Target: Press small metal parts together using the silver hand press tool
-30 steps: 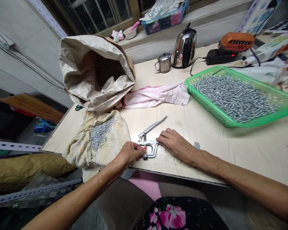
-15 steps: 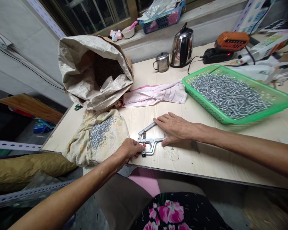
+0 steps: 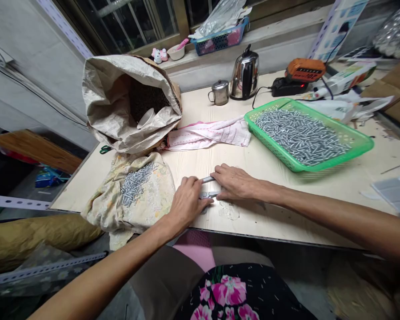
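Observation:
Grey metal snap-fastener pliers (image 3: 209,194) lie on the table near its front edge. My right hand (image 3: 234,182) is closed around the ends of the two handles, which stand apart. Over the head of the pliers, my left hand (image 3: 188,199) is closed with its fingers bent round it, hiding the jaws and spring. Whether a small part sits in the jaws is hidden. Left of my left hand, a pile of small silver metal pieces (image 3: 136,184) rests on a patterned yellowish cloth (image 3: 160,195).
A green plastic basket (image 3: 365,146) full of similar silver pieces (image 3: 300,135) stands at right. At back left, an open woven sack (image 3: 103,102) holds dark contents and a white scoop (image 3: 146,118). Behind are a pink-white towel (image 3: 210,135), metal mug (image 3: 220,92), kettle (image 3: 245,75) and orange battery (image 3: 305,70).
My left hand has shifted from pinching at the jaws to covering the pliers' head. The right hand still holds the handles, with its fingers more curled. The camera view has turned slightly right.

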The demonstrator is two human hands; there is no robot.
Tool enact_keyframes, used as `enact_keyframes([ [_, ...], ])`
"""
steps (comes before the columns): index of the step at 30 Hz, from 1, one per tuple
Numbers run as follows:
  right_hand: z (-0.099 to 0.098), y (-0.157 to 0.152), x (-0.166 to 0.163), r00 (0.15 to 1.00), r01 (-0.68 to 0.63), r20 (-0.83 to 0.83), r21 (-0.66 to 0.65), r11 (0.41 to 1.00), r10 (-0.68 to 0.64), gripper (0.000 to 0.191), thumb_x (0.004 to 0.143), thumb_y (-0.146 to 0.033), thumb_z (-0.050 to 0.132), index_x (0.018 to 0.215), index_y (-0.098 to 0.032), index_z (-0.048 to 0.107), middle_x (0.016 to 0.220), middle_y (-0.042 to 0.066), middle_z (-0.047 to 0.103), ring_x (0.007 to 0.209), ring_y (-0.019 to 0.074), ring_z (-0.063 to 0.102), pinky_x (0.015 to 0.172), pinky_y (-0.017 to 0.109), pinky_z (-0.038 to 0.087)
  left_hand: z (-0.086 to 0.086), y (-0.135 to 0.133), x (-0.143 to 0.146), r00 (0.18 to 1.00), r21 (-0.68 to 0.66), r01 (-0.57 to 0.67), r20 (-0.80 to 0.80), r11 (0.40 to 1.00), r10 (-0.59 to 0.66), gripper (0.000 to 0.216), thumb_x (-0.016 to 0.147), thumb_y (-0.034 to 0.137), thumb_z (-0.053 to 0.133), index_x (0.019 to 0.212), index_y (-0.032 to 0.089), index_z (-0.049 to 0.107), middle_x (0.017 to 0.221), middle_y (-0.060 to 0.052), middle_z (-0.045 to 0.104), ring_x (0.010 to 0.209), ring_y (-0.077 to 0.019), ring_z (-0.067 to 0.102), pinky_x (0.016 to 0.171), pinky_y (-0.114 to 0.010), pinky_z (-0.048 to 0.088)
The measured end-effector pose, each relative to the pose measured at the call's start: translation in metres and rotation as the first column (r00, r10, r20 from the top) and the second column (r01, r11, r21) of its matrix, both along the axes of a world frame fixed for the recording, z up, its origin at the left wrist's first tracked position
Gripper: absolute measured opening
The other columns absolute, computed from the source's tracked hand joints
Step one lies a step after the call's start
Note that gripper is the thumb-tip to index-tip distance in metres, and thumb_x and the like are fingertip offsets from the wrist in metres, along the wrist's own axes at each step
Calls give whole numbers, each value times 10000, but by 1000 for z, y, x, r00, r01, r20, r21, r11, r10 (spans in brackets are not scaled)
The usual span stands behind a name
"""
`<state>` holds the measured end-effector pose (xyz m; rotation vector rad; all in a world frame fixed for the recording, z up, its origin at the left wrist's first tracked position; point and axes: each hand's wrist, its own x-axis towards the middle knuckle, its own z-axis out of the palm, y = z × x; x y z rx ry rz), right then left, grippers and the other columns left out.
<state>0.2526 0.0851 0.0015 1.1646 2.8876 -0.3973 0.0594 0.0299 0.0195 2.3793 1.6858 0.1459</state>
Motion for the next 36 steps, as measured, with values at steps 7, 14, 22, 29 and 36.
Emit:
enact_keyframes([
  [7, 7, -3, 7, 995, 90, 49, -23, 996, -89, 572, 714, -430, 806, 1125, -105, 575, 1120, 153, 544, 1051, 303, 490, 786, 367, 448, -1, 30, 18, 962, -141, 225, -123, 964, -243, 485, 823, 312, 694, 1216, 92, 515, 1129, -132, 576, 1049, -270, 489, 930, -388, 432],
  [14, 5, -10, 5, 997, 79, -14, -21, 997, -79, 56, 909, -181, 587, 874, -154, 621, 925, 79, 619, 885, 209, 561, 715, 305, 410, -5, 26, 27, 973, -131, 171, -133, 976, -188, 132, 931, 264, 532, 923, 154, 604, 1005, -88, 600, 993, -241, 507, 847, -368, 455],
  [22, -2, 0, 22, 993, 46, -111, 8, 999, -45, 617, 784, -461, 742, 1246, -102, 548, 1200, 171, 557, 1101, 307, 500, 876, 386, 438, -2, 18, 9, 999, -16, 40, -15, 999, -41, 439, 849, 336, 670, 1226, 141, 556, 1170, -118, 568, 1090, -251, 519, 914, -360, 454],
  [29, 0, -17, 25, 952, 6, -307, 44, 999, 8, 458, 890, -387, 628, 1268, -141, 547, 1101, 131, 584, 1040, 270, 492, 892, 396, 415, 6, -5, -31, 902, -138, -431, -61, 892, 427, 370, 843, 502, 579, 714, 164, 659, 879, -93, 617, 894, -234, 569, 674, -290, 389],
  [36, -16, -32, -12, 980, 67, -187, 19, 998, -62, 134, 942, -258, 574, 985, -144, 631, 995, 85, 600, 936, 212, 504, 796, 334, 370, 3, 8, -26, 911, -367, -405, -91, 837, 401, 305, 737, 405, 598, 544, 172, 564, 508, 15, 482, 562, -141, 478, 547, -252, 244],
])
